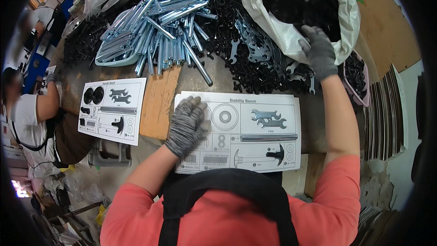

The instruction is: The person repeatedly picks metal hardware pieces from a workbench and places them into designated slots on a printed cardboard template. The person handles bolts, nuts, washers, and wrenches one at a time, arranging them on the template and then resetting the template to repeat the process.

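My left hand (pixel 187 125), in a grey knit glove, lies flat with fingers stretched over the left part of a printed card sheet (pixel 214 155). On that sheet appear two flat wrenches (pixel 269 118), a metal tube (pixel 268 137) and a black T-shaped piece (pixel 276 154); I cannot tell fully which are real and which printed. My right hand (pixel 318 51), also gloved, reaches over the near rim of a white woven sack (pixel 255 9). Its fingers are apart and touch the rim beside the black parts (pixel 302 4) inside. Nothing shows in its grasp.
Shiny metal tubes (pixel 159 32) heap over a pale tray at the back. Black bolts (pixel 248 75) and loose wrenches (pixel 259 45) pile beside them. A pink bin (pixel 359 79) and stacked cardboard (pixel 384 114) stand right. Another sheet (pixel 111 109) lies left; a co-worker (pixel 34 109) sits beyond.
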A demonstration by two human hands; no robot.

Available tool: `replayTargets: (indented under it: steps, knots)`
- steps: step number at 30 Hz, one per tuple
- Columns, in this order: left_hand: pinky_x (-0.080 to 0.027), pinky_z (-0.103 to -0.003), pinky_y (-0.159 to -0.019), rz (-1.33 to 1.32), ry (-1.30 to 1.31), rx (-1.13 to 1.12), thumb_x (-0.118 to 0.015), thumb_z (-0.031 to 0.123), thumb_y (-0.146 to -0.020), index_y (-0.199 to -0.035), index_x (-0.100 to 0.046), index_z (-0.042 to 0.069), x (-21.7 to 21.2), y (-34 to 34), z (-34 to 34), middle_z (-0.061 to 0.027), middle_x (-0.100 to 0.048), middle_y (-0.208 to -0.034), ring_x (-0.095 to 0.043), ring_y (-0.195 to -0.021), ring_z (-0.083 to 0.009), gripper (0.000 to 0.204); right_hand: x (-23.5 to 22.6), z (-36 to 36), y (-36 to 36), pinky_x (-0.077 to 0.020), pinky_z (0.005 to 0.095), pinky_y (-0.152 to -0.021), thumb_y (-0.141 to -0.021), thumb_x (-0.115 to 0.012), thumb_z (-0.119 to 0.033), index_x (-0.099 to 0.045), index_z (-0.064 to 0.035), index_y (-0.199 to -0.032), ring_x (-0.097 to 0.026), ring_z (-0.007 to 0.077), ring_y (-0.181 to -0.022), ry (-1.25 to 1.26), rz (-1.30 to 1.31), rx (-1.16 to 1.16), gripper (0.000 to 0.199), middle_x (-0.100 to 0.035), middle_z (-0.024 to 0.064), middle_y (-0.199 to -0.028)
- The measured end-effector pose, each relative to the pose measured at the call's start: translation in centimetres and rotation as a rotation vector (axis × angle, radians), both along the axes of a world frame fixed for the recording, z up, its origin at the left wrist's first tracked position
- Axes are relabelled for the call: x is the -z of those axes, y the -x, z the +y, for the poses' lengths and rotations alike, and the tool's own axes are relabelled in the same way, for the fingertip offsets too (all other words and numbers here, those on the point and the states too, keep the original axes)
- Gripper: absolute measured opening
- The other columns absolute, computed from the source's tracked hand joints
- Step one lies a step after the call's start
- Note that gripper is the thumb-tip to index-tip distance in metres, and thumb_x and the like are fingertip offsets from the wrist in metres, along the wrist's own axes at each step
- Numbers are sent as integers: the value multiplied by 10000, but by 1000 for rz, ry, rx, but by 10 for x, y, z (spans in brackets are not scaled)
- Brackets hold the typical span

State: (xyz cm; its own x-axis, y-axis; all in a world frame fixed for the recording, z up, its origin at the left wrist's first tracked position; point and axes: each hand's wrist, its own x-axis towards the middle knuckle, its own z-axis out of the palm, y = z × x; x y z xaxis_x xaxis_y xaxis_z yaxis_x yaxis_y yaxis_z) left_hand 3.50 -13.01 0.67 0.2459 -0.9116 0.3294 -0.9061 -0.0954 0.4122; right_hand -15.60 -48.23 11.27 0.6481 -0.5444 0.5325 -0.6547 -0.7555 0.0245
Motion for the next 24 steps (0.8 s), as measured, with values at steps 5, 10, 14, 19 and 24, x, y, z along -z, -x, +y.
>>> replayTargets:
  steps: [5, 10, 14, 19, 24]
  knots:
    - [-281, -466, -1027, -10, -75, 16, -611, 283, -734, -1115, -570, 3, -2, 2, -4, -200, -520, -1192, -435, -1161, -370, 474, -15, -59, -27, -404, 424, -901, -783, -598, -237, -558, -184, -1136, -488, 265, -1109, 30, 357, 400, 359, -510, 75, -1188]
    - [-299, -461, -1009, 11, -24, 27, -630, 243, -721, -1092, -580, -1, 1, 2, -4, -193, -536, -1155, -445, -1148, -364, 446, -4, -71, -25, -423, 425, -859, -813, -554, -247, -613, -194, -1042, -526, 262, -1037, 110, 332, 370, 242, -556, 60, -1122]
    - [-376, -402, -957, 46, 31, 64, -617, 233, -769, -1165, -527, 8, 1, -6, -2, -193, -549, -1115, -516, -1067, -322, 464, -5, -28, -25, -454, 378, -800, -817, -598, -226, -609, -102, -1015, -580, 260, -899, 126, -86, -117, 234, -614, 67, -978]
    - [-464, -259, -703, 602, 97, 24, -645, 172, -813, -1232, -458, 41, -22, 0, -19, -56, -547, -890, -537, -750, -129, 478, -1, 114, -40, -476, 326, -711, -796, -619, -87, -617, -15, -993, -579, 211, -775, -870, -179, -802, 209, -605, 102, -825]
    - [-423, -285, -607, 502, 99, 123, -696, 148, -760, -916, -625, 42, -35, -22, -25, -46, -507, -720, -505, -666, -165, 202, 44, 158, -51, -469, 354, -767, -779, -641, -158, -623, -51, -1028, -577, 274, -827, -863, -60, -754, 272, -608, 117, -877]
